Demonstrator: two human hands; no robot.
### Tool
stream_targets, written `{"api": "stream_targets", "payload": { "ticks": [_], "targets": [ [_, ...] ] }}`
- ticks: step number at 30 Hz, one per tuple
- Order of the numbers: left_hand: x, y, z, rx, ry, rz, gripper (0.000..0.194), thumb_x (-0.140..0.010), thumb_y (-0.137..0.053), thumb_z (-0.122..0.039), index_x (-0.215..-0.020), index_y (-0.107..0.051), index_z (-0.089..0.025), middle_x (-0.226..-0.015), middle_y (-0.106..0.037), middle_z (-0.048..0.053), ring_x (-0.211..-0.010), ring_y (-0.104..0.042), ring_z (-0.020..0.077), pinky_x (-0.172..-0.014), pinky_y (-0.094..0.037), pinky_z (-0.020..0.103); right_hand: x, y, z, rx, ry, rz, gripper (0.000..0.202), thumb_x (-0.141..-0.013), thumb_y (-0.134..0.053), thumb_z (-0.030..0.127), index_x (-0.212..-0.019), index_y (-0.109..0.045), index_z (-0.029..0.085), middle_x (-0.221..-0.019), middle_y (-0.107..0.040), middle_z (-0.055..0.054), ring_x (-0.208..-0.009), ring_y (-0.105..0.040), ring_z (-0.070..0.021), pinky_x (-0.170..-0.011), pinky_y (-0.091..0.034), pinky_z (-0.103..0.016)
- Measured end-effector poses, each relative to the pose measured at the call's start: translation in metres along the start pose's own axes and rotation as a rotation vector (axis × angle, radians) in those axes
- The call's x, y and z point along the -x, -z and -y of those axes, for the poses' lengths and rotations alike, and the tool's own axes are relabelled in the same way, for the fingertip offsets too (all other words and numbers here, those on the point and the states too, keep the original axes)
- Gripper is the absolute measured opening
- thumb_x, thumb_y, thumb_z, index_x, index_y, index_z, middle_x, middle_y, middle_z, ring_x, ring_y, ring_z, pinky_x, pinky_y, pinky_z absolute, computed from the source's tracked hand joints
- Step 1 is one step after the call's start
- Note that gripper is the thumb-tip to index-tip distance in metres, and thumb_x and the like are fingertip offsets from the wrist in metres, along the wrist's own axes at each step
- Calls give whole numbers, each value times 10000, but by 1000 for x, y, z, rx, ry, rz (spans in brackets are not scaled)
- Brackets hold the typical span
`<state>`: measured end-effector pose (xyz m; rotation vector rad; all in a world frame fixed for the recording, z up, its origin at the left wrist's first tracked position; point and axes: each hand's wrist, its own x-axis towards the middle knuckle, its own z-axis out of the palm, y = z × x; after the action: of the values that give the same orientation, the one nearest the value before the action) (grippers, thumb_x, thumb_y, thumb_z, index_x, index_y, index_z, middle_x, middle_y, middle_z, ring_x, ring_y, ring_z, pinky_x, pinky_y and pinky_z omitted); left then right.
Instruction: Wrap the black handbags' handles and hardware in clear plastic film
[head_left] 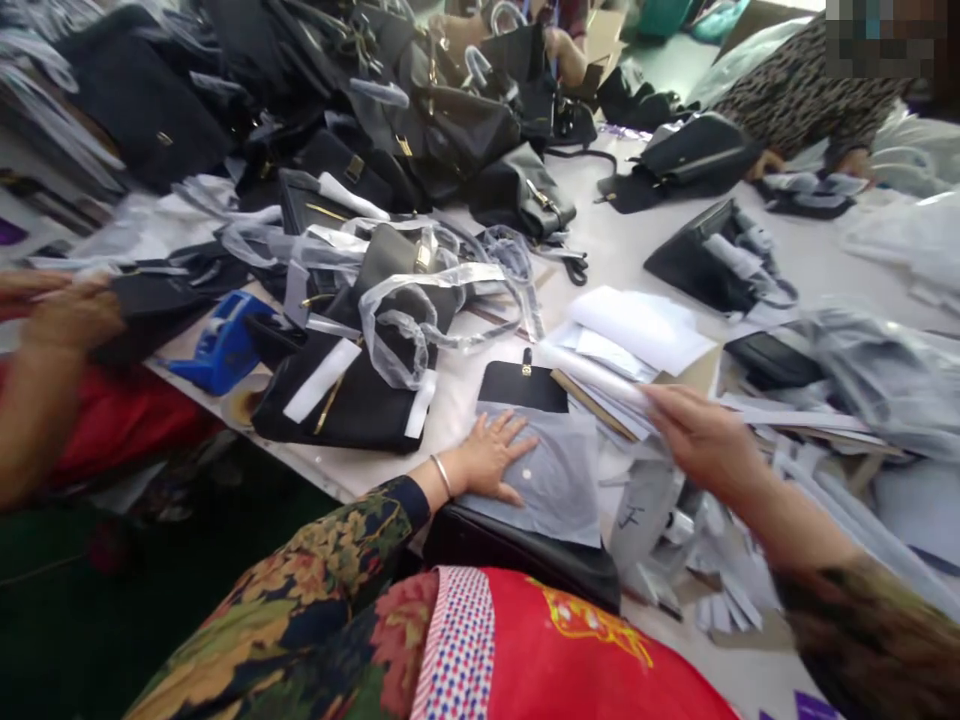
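My left hand (495, 458) lies spread and flat on a translucent white sheet (562, 475). The sheet covers part of a black bag (521, 550) whose flap (525, 388), with a small gold clasp, shows above it. On the right, my right hand (694, 430) has its fingers pressed together on the edge of a white sheet (600, 372) at the front of a paper stack (641, 330). Its thumb is not clearly seen.
Black bags (352, 385) with plastic-wrapped straps, a blue tape dispenser (221, 345) and scissors (576, 265) lie on the table. Another person's hands (71, 310) are at the left; others work at the far side. Paper scraps (724, 570) lie at right.
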<state>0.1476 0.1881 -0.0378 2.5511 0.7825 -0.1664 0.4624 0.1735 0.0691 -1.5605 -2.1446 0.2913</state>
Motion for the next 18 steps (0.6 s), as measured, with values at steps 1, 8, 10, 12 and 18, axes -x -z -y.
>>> {"api": "stream_targets", "payload": {
  "ticks": [1,8,10,12,18],
  "targets": [
    [0,0,0,-5,5,3,1064,-728,-634,-780,-1585,-294,-250,-1671,-180,199,-1520,-114,464,-1138,-124,734,-10,-19,11,-53,47,67,290,-1011,-526,293,-1253,-669,227,-1182,-685,-102,-1062,-663,-195,-947,-528,-309],
    [4,3,2,3,-2,-72,1040,-739,-639,-766,-1584,-300,-264,-1649,-225,205,-1486,-211,446,-1160,-121,692,-45,-146,43,-75,-1,380,245,-978,-559,256,-1128,-743,194,-1103,-691,-96,-1000,-659,-196,-903,-514,-287],
    [6,3,3,12,-12,-106,1012,-742,-636,-766,-1566,-346,-255,-1635,-260,192,-1477,-226,434,-1176,-90,678,-37,-153,31,-39,-28,373,249,-982,-554,252,-1131,-743,185,-1095,-694,-99,-1014,-644,-198,-918,-499,-292],
    [9,2,3,17,-25,-138,976,-748,-633,-764,-1539,-399,-242,-1606,-314,182,-1462,-250,423,-1189,-61,662,-29,-154,19,0,-26,354,248,-977,-560,238,-1125,-746,167,-1088,-696,-107,-1028,-624,-213,-939,-481,-311],
    [11,2,3,4,-19,-163,976,-739,-643,-767,-1516,-436,-214,-1564,-370,192,-1432,-284,416,-1200,-64,629,-23,-149,11,104,125,426,284,-990,-507,210,-1111,-763,187,-1066,-700,-109,-955,-571,-228,-869,-449,-328]
  ]
}}
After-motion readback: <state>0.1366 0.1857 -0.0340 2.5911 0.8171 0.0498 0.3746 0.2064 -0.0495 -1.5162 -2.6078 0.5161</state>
